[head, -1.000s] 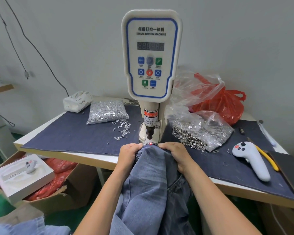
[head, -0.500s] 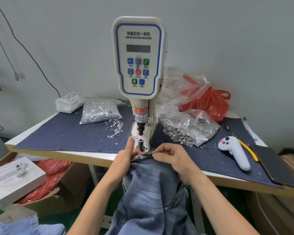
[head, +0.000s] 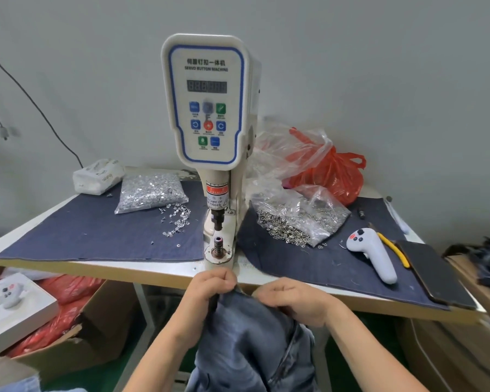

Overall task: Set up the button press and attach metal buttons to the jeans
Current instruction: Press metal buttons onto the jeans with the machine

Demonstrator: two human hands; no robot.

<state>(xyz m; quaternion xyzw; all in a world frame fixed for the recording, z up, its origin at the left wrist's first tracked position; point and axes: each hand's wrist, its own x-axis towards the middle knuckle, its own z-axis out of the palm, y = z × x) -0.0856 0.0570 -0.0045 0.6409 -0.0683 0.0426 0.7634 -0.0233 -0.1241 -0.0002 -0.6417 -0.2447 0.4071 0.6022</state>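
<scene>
Both hands pinched the waistband of the jeans point(head: 249, 343) just off the table's point(head: 164, 274) front edge: the left hand point(head: 210, 290) with fingers curled on the fold, the right hand point(head: 292, 301) gripping beside it. Doing this well probably meant keeping the band flat and taut while bringing it over the lower die point(head: 217, 246), just beyond the left knuckles, under the button press point(head: 210, 108). Loose tacks point(head: 176, 219) lay farther left; the bag of buttons point(head: 297, 219) and a grey controller point(head: 372, 257) lay beyond the right hand. Nothing seemed to block the way.

The button press point(head: 207, 103) reads "SERVO BUTTON MACHINE" (Chinese characters above).
</scene>
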